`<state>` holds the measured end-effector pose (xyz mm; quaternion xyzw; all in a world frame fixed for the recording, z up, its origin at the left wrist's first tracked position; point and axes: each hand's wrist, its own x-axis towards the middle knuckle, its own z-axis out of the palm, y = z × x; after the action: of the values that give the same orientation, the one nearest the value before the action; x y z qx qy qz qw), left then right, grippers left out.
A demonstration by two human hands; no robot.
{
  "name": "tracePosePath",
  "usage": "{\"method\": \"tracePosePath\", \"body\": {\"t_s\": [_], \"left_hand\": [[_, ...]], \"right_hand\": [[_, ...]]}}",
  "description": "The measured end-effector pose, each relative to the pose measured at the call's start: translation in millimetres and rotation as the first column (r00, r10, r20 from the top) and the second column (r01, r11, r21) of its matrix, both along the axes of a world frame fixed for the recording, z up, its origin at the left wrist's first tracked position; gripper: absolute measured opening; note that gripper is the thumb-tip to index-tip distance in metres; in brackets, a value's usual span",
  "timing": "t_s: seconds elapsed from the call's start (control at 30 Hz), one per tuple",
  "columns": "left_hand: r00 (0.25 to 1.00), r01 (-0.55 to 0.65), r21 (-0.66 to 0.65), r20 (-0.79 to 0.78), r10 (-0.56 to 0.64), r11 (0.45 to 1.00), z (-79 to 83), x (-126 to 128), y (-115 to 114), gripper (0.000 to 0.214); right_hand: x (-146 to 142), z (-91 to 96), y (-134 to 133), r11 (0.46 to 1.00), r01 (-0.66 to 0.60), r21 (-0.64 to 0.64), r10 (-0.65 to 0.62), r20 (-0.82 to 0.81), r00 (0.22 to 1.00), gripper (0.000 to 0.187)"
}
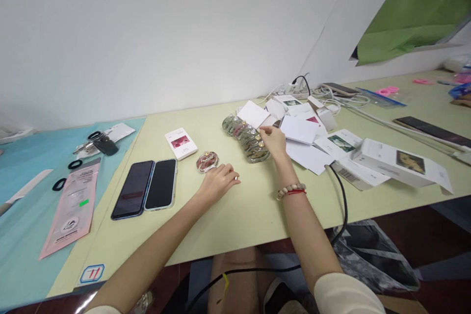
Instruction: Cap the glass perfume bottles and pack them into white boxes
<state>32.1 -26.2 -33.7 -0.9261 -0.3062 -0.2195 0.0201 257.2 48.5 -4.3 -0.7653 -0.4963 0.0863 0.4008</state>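
Left hand (218, 182) low over the counter (250, 216), fingers half curled; whether anything is held cannot be told. Just beside it, a lone reddish round piece (206, 162) lies apart from its likes, presumably to leave it free for handling. Rightward: row of pieces (247, 138), mostly greenish, packed side by side, probably to prop one another within reach. Right hand (274, 141) beside the row's nearer end, thumb and forefinger drawn together; grip not confirmed. Farther right, overlapping white cartons (408, 162), likely kept there to spare working room.
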Motion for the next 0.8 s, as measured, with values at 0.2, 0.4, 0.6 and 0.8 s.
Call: {"method": "tracePosePath", "body": {"t_s": [0.2, 0.4, 0.6, 0.8], "left_hand": [[1.000, -0.006, 0.037, 0.000, 0.006, 0.999, -0.4, -0.2, -0.4, 0.029], [1.000, -0.009, 0.052, 0.015, 0.008, 0.999, -1.4, -0.6, -0.1, 0.025], [0.999, 0.012, 0.081, 0.040, -0.016, 0.997, -3.4, -1.5, 1.6, 0.024], [1.000, 0.007, 0.051, 0.017, -0.008, 0.999, -0.8, -0.8, 0.2, 0.026]], "right_hand": [[-1.0, 1.0, -0.6, 1.000, 0.010, -0.017, -0.010, 0.032, 0.999, 0.031], [-2.3, 3.1, -2.5, 1.000, 0.008, -0.004, -0.008, 0.003, 1.000, 0.033], [-4.9, 7.2, -6.0, 0.999, 0.031, -0.036, -0.029, 0.038, 0.999, 0.029], [-7.2, 8.5, -6.5, 0.995, 0.094, 0.018, -0.095, 0.058, 0.994, 0.034]]}}
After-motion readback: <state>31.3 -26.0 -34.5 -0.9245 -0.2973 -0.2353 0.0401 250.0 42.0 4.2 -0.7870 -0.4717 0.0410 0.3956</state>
